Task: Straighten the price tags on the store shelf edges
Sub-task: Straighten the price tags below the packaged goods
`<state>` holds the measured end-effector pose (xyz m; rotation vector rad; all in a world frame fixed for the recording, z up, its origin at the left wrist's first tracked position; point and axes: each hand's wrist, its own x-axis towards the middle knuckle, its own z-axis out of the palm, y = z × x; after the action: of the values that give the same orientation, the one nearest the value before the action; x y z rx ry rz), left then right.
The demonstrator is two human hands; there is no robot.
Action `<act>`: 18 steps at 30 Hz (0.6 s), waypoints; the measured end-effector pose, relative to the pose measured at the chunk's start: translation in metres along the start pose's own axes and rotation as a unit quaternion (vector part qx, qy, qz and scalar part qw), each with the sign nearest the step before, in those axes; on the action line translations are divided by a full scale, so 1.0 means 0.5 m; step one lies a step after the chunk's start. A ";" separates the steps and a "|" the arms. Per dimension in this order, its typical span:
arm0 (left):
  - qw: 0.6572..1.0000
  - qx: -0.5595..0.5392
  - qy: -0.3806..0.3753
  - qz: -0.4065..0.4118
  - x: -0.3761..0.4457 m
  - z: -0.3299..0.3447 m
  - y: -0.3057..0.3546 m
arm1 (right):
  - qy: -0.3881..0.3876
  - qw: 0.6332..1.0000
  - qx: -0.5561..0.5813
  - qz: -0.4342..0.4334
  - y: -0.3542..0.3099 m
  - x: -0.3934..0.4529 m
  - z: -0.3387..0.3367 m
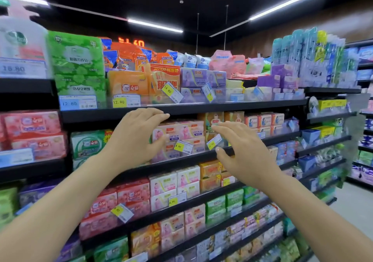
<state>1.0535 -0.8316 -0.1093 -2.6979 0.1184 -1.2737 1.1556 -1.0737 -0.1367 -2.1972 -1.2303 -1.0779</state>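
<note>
Two bare hands are raised at centre frame before a dark store shelf (181, 108). Left hand (135, 134): fingers relaxed and slightly spread, tips near the shelf edge, holding nothing. Right hand (242, 150): fingers extended and apart, thumb separate, holding nothing. Between the hands, on the second shelf (191, 156), a yellow 8.90 price tag (182, 146) sits tilted; a second yellow tag (214, 142) beside it is also tilted, just left of the right hand's fingertips. Upper shelf: the 14.80 tag (171, 92) is tilted; the 12.90 tag (126, 101) sits level. Pink packs (177, 132) stand behind the tags.
</note>
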 end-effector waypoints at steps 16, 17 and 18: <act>0.998 0.055 0.010 -0.023 0.139 0.120 -0.121 | 0.018 0.998 0.034 -0.049 0.126 0.197 0.184; 0.998 0.061 0.011 -0.022 0.146 0.126 -0.128 | 0.027 0.997 0.038 -0.055 0.131 0.210 0.194; 0.997 0.068 0.013 -0.022 0.152 0.132 -0.134 | 0.037 0.997 0.042 -0.062 0.137 0.221 0.204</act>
<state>1.1529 -0.7690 -0.0813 -2.5824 -0.0234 -1.2788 1.2923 -0.9842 -0.1119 -2.0230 -1.3688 -1.1224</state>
